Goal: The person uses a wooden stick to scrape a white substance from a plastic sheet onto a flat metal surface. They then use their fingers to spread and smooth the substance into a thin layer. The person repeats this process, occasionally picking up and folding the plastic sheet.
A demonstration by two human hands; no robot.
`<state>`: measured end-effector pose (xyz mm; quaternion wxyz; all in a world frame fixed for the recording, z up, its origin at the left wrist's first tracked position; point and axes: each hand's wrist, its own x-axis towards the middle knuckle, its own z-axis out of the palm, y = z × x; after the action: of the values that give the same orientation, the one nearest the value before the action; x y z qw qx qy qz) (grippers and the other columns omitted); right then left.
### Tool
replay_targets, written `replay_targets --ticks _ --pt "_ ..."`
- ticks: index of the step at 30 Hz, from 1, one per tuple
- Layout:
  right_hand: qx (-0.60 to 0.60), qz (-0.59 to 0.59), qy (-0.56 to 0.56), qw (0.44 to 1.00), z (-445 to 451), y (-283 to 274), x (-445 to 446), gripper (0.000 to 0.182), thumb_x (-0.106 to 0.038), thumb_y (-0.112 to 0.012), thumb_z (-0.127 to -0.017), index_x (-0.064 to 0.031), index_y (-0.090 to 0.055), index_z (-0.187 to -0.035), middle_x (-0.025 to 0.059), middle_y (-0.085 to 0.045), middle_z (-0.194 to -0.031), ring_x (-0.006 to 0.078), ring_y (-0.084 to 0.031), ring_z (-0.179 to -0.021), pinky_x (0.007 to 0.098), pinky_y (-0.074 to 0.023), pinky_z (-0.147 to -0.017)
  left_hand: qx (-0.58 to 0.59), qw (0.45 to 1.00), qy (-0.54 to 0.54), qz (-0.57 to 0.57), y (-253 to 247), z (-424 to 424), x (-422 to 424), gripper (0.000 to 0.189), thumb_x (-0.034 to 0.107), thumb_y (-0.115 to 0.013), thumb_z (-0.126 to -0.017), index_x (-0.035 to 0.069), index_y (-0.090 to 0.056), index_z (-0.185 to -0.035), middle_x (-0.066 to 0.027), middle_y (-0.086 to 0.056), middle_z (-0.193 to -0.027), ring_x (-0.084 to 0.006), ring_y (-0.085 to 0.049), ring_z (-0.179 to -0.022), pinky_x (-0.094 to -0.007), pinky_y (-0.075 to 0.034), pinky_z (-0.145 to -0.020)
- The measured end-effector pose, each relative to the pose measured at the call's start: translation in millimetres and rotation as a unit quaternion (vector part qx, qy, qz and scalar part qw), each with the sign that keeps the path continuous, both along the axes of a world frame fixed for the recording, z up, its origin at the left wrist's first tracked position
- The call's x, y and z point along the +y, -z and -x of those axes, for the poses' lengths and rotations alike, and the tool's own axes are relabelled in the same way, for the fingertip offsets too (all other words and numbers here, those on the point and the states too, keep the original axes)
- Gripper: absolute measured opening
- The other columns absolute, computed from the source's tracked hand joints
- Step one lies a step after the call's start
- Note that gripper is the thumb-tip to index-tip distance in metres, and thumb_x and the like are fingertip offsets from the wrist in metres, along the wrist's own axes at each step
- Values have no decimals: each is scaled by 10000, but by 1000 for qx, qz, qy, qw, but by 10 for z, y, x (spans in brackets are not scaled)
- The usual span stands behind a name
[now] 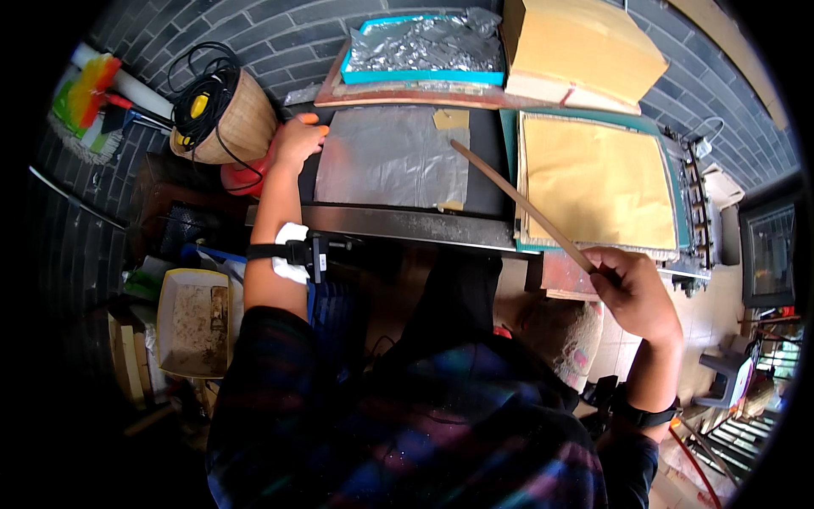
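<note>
My right hand (633, 292) grips the near end of a thin, flat wooden stick (521, 202). The stick slants up to the left, and its far tip is over the right side of a grey foil-like sheet (388, 159). This sheet lies on a black work surface (489, 181), with a scrap of tan paper (453, 119) at its upper right corner and another (451, 205) at its lower edge. My left hand (300, 141) is just left of the sheet, orange covers on some fingertips, with nothing visible in it. Beside that wrist is a red rounded object (245, 177), partly hidden.
Tan paper sheets (601, 181) are stacked on a green mat (674, 191) to the right. Behind stand a turquoise tray (423, 77) of crumpled foil and a tan paper-covered block (585, 48). A basket (251, 114) with coiled black cable (203, 95) stands left.
</note>
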<state>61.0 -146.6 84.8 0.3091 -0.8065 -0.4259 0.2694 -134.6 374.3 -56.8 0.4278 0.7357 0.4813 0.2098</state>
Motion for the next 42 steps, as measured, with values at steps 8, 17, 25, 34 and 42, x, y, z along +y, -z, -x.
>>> replay_targets --ticks 8,17,25,34,42 --pt "42 11 7 999 53 -69 -152 232 67 -546 -818 17 -628 -1028 56 -506 -622 98 -431 -547 269 -374 -515 -35 940 338 -28 -423 -301 -1695 547 4 -643 -799 86 -515 -1324 -42 -673 -970 -125 -602 -851 -274 -492 -776" --pt "32 2 24 999 109 -140 -380 289 97 -567 -811 26 -625 -1085 56 -524 -634 76 -447 -552 240 -384 -515 36 893 448 -21 -282 -507 -2006 635 -54 -654 -739 113 -522 -1338 -15 -664 -906 -116 -513 -738 -267 -474 -722" --pt "54 -27 57 997 151 -79 -580 319 130 -566 -806 39 -617 -1108 31 -572 -692 51 -473 -599 214 -409 -545 77 880 469 9 -404 -634 -2111 656 -8 -682 -746 53 -474 -1365 -7 -673 -871 -89 -505 -696 -238 -449 -669" --pt "73 -50 87 992 168 8 -714 332 150 -558 -793 58 -603 -1109 38 -585 -708 60 -507 -628 213 -427 -573 -43 927 365 78 -261 -655 -2049 617 30 -663 -807 -4 -425 -1375 -71 -676 -932 -111 -589 -775 -259 -478 -707" --pt "61 -59 88 992 204 63 -738 331 124 -576 -781 39 -620 -1097 22 -554 -661 58 -458 -591 226 -385 -532 -31 922 372 102 -289 -620 -2030 669 31 -687 -800 -15 -391 -1398 -65 -680 -946 -82 -555 -755 -232 -459 -709"
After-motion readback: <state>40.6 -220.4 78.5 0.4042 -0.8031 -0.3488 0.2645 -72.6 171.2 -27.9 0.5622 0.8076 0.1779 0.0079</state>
